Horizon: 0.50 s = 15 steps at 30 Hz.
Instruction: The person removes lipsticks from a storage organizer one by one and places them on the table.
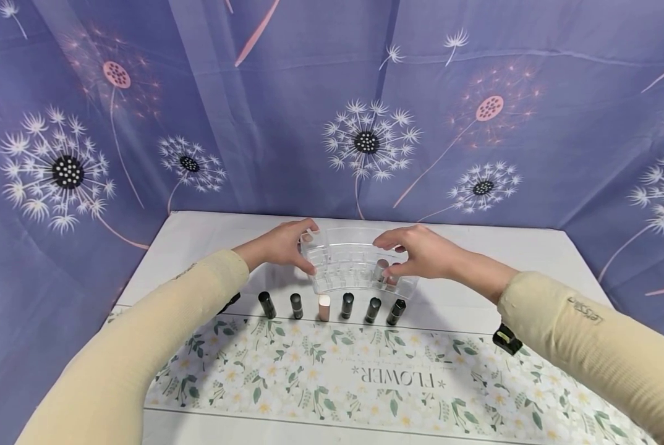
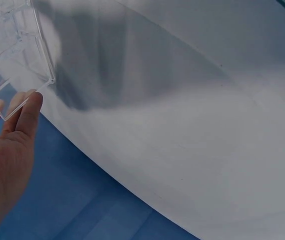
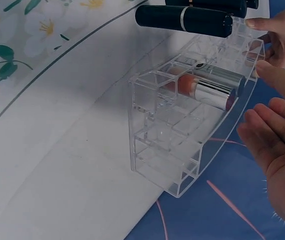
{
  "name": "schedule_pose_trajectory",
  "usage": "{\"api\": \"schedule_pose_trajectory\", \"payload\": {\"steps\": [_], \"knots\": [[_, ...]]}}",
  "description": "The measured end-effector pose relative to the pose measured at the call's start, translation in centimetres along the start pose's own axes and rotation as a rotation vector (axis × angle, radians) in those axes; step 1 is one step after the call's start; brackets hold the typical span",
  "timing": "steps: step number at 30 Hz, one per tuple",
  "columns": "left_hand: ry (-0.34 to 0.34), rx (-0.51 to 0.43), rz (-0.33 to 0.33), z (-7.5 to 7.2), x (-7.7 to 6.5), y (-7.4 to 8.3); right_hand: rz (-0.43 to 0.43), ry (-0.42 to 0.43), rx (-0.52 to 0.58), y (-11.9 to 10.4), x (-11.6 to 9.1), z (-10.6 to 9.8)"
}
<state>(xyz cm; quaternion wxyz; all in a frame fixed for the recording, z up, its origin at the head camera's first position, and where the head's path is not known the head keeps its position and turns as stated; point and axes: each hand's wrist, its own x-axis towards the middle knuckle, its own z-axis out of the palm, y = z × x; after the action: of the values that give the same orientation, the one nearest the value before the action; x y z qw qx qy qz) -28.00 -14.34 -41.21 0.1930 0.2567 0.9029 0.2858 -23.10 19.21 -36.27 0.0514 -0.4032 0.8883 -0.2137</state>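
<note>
A clear acrylic lipstick organizer with stepped compartments stands on the white tabletop. My left hand grips its left end, thumb at the front and fingers at the back edge; the left wrist view shows those fingers against the clear corner. My right hand hovers at the organizer's right part with fingers spread and loosely bent, holding nothing. Two lipsticks stand in compartments there, a silver-grey one and one with a silver band and orange-pink part. The right thumb is close to their ends.
In front of the organizer several lipsticks stand in a row: black tubes and one with a pink body and pale top. A floral mat covers the table's nearer part. A purple dandelion curtain hangs behind.
</note>
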Motion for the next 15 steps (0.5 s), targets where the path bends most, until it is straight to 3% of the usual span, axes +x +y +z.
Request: {"api": "schedule_pose_trajectory", "payload": {"steps": [15], "knots": [[0.019, 0.027, 0.004, 0.0, 0.2, 0.0, -0.016, -0.004, 0.035, 1.1, 0.6, 1.8]]}}
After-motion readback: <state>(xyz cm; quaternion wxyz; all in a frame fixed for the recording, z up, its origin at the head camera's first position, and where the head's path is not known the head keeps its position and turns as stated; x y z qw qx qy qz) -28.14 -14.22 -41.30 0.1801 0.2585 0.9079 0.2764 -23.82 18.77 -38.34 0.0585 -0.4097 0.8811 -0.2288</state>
